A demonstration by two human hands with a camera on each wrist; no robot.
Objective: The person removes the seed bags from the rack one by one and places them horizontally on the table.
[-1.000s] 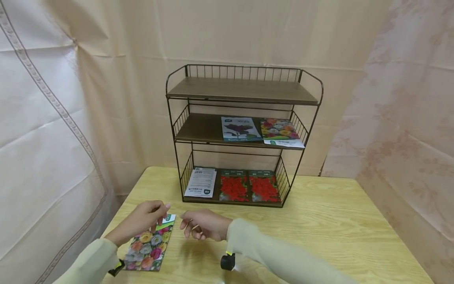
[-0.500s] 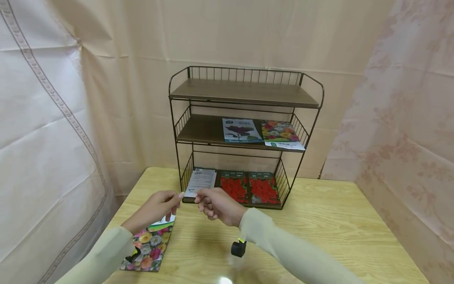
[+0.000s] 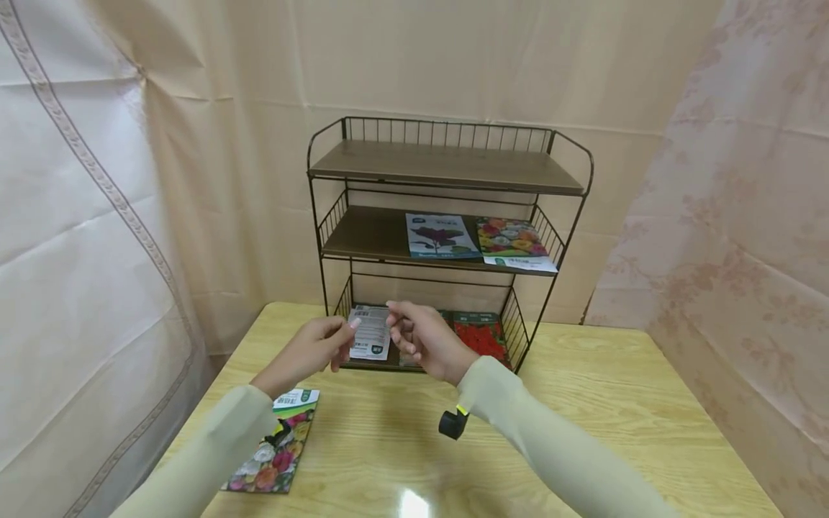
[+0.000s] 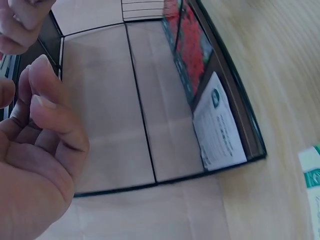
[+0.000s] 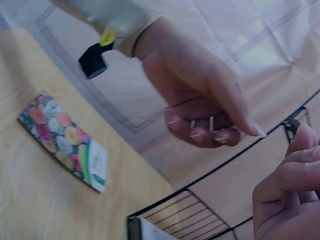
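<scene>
Rack (image 3: 440,162) partly laid out, multicoloured flower packet (image 3: 278,460) lying on the table (image 3: 583,424)

Neither hand holds anything. The left hand (image 3: 314,347) is up in front of the bottom tier, fingers loosely bent, thumb close to the forefinger with nothing visible between them. The right hand (image 3: 424,338) faces it, well within reach, its fingers curled in softly and its thumb pointing forward, likewise bare. The two are apart from each other.

Behind them on the bottom tier lie a white text-covered packet (image 3: 370,334), a red-flower packet (image 4: 192,50) mostly hidden in the head view by the right hand, and a second red-flower packet (image 3: 481,342) at the right end. The middle tier bears a purple-leaved plant packet (image 3: 440,237) and a mixed-blossom packet (image 3: 514,241) that overhangs the front edge. The packet on the table sits front left of the rack, partly under the left forearm.

The step in hand appears to be arranging packets on the tiers, with the hands approaching the white one. Such a move would call for fingertips at its thin edges, a light pinch, and care not to nudge its red neighbour.
</scene>
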